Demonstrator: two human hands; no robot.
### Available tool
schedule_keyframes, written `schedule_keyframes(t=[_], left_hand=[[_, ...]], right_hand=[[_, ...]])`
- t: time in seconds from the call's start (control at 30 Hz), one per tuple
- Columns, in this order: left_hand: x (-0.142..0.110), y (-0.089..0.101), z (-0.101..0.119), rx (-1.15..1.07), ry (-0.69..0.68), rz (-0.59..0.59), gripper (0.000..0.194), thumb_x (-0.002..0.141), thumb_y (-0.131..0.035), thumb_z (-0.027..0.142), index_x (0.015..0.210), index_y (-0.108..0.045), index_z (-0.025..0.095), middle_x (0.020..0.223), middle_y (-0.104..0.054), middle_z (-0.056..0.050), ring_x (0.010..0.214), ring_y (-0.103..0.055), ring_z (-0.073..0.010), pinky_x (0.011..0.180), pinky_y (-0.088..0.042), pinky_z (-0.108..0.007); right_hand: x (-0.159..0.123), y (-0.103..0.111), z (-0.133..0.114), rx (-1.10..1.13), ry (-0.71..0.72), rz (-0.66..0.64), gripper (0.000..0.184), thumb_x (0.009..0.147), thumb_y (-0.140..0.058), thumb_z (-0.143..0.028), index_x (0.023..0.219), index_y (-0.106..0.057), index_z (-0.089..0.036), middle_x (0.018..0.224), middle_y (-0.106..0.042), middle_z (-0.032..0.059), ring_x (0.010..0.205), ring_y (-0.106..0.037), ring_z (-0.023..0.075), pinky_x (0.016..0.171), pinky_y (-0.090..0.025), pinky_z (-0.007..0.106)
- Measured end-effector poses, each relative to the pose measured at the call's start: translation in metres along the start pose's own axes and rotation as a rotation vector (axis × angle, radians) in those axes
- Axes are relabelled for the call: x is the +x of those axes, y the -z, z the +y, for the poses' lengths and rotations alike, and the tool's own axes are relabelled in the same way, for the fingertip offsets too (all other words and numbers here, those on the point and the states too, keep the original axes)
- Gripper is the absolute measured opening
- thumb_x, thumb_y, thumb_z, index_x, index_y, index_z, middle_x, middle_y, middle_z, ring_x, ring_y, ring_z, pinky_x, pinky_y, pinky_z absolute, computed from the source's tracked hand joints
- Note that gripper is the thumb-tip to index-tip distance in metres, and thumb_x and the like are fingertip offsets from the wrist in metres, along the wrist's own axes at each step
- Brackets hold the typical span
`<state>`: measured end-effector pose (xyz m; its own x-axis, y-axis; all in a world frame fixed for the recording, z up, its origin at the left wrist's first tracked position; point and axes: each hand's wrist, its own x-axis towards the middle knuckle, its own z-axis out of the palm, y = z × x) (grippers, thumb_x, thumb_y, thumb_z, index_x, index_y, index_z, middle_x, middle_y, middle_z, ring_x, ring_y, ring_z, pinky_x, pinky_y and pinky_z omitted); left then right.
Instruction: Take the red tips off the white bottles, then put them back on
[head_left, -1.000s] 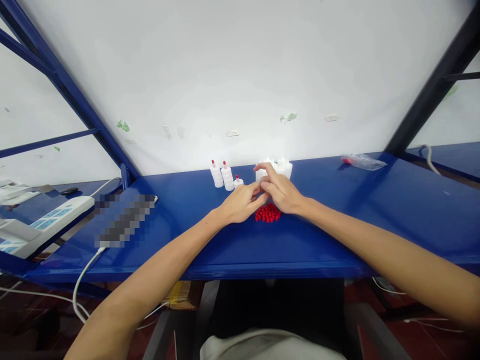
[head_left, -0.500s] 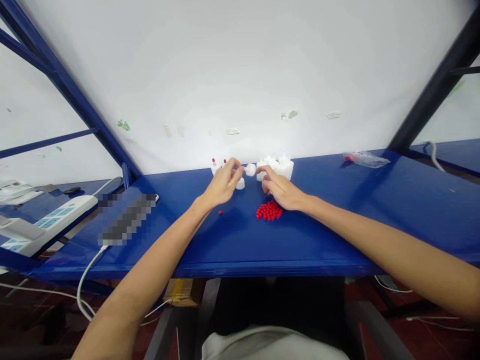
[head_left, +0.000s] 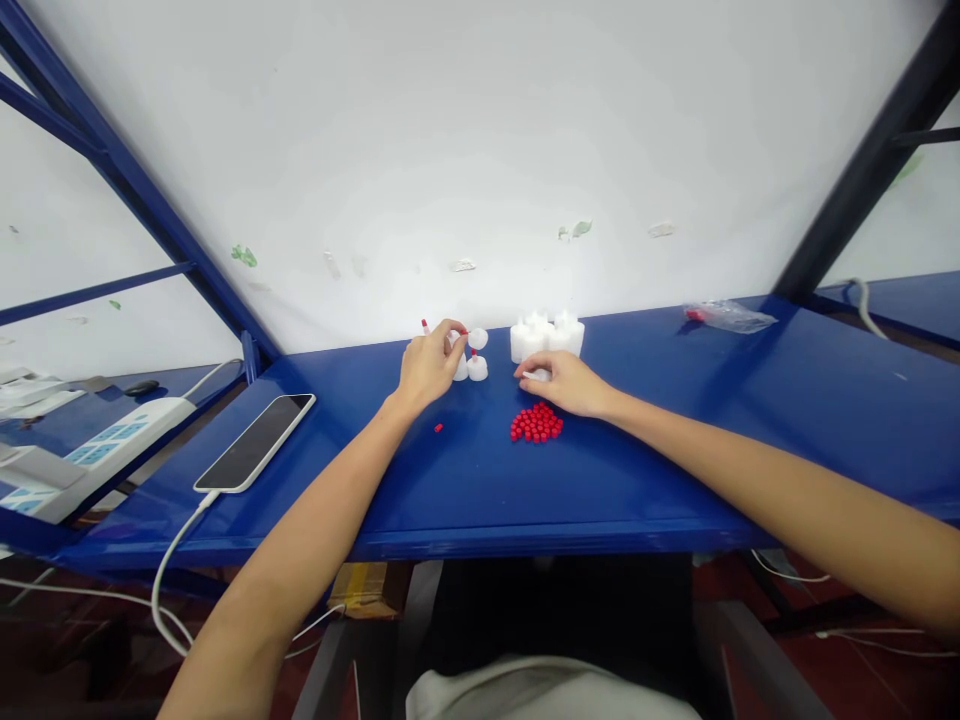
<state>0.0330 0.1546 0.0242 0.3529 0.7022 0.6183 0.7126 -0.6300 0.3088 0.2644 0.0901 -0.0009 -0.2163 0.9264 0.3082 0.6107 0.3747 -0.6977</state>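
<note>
My left hand (head_left: 427,366) is at the back of the blue shelf (head_left: 675,470), fingers closed on a small white bottle (head_left: 477,339) with a red cap, beside other capped bottles (head_left: 477,368). My right hand (head_left: 564,383) lies on the shelf with fingers curled over a white bottle (head_left: 535,375) lying by the cluster of uncapped white bottles (head_left: 547,336). A pile of small red caps (head_left: 536,424) sits just in front of the right hand. One stray red cap (head_left: 438,428) lies below the left hand.
A phone (head_left: 255,441) on a white cable lies at the shelf's left end. A white power strip (head_left: 90,450) sits further left. A clear plastic bag (head_left: 726,317) lies at the back right. Blue and black frame struts rise on both sides.
My hands have parted from above the red caps. The left moved back and left with a capped bottle to the capped group; the right moved onto a bottle by the uncapped cluster.
</note>
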Motion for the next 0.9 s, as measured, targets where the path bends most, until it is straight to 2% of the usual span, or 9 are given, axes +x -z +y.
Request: schedule_keyframes(t=[0.17,0.3,0.47,0.57,0.63,0.7,0.77,0.8,0.9], left_hand=[[0.000,-0.002,0.002,0.020,0.023,0.016,0.025,0.096,-0.047,0.036,0.109,-0.064,0.024,0.061,-0.059,0.003,0.052,-0.050,-0.0142,0.057,-0.031,-0.025],[0.000,-0.001,0.005,0.046,0.034,0.007,0.028,0.097,-0.044,0.036,0.112,-0.063,0.023,0.063,-0.061,0.001,0.055,-0.052,-0.0142,0.060,-0.032,-0.025],[-0.001,0.000,0.007,0.121,0.057,-0.038,0.031,0.098,-0.042,0.038,0.113,-0.064,0.022,0.069,-0.066,-0.001,0.061,-0.057,-0.0168,0.061,-0.034,-0.026],[-0.002,-0.001,0.008,0.131,0.056,-0.059,0.030,0.096,-0.044,0.037,0.114,-0.064,0.023,0.067,-0.065,-0.001,0.062,-0.058,-0.0175,0.061,-0.035,-0.026],[-0.002,0.001,0.009,0.098,0.038,-0.021,0.031,0.095,-0.046,0.037,0.115,-0.065,0.023,0.062,-0.061,0.001,0.058,-0.055,-0.0159,0.062,-0.035,-0.026],[0.000,0.008,0.011,0.049,-0.013,0.052,0.029,0.093,-0.047,0.036,0.107,-0.067,0.020,0.057,-0.057,0.003,0.054,-0.051,-0.0134,0.063,-0.036,-0.026],[0.001,0.021,0.013,0.004,-0.067,0.056,0.027,0.091,-0.049,0.036,0.088,-0.069,0.017,0.053,-0.052,0.004,0.052,-0.046,-0.0109,0.064,-0.036,-0.026],[0.001,0.029,0.013,-0.013,-0.070,0.000,0.029,0.089,-0.050,0.037,0.076,-0.066,0.016,0.050,-0.048,0.004,0.050,-0.043,-0.0099,0.062,-0.035,-0.026],[0.002,0.056,0.012,-0.070,0.018,-0.396,0.042,0.086,-0.053,0.042,0.053,-0.054,0.016,0.047,-0.040,0.004,0.046,-0.034,-0.0087,0.051,-0.027,-0.025]], right_hand=[[-0.003,0.000,-0.005,-0.112,0.063,-0.049,0.021,0.087,-0.053,-0.019,0.091,-0.073,-0.017,0.106,-0.072,0.0090,0.099,-0.064,0.0238,0.090,-0.046,0.036],[-0.002,-0.002,-0.005,-0.050,-0.025,-0.040,0.025,0.087,-0.049,-0.019,0.088,-0.073,-0.015,0.091,-0.074,0.0067,0.086,-0.066,0.0210,0.080,-0.046,0.031],[-0.001,0.001,-0.009,0.007,-0.090,0.082,0.028,0.082,-0.048,-0.022,0.079,-0.075,-0.015,0.062,-0.064,0.0022,0.062,-0.058,0.0167,0.062,-0.040,0.029],[-0.002,0.004,-0.012,0.052,-0.078,0.165,0.028,0.078,-0.047,-0.023,0.071,-0.073,-0.015,0.054,-0.058,0.0012,0.057,-0.053,0.0155,0.058,-0.037,0.029],[-0.003,0.005,-0.013,0.087,-0.064,0.186,0.027,0.076,-0.047,-0.023,0.067,-0.072,-0.015,0.052,-0.056,0.0009,0.054,-0.052,0.0148,0.057,-0.036,0.029],[-0.004,0.006,-0.015,0.130,-0.051,0.179,0.025,0.074,-0.047,-0.023,0.064,-0.069,-0.015,0.050,-0.055,0.0005,0.051,-0.051,0.0140,0.056,-0.037,0.028],[-0.006,0.005,-0.016,0.181,-0.050,0.164,0.023,0.074,-0.046,-0.023,0.064,-0.065,-0.016,0.049,-0.054,-0.0003,0.048,-0.050,0.0133,0.054,-0.037,0.028],[-0.006,0.004,-0.017,0.205,-0.055,0.159,0.021,0.075,-0.046,-0.023,0.067,-0.064,-0.016,0.048,-0.054,-0.0009,0.045,-0.050,0.0130,0.052,-0.037,0.028],[-0.007,0.003,-0.018,0.242,-0.066,0.160,0.016,0.077,-0.044,-0.023,0.079,-0.060,-0.018,0.047,-0.054,-0.0032,0.040,-0.048,0.0128,0.049,-0.036,0.027]])
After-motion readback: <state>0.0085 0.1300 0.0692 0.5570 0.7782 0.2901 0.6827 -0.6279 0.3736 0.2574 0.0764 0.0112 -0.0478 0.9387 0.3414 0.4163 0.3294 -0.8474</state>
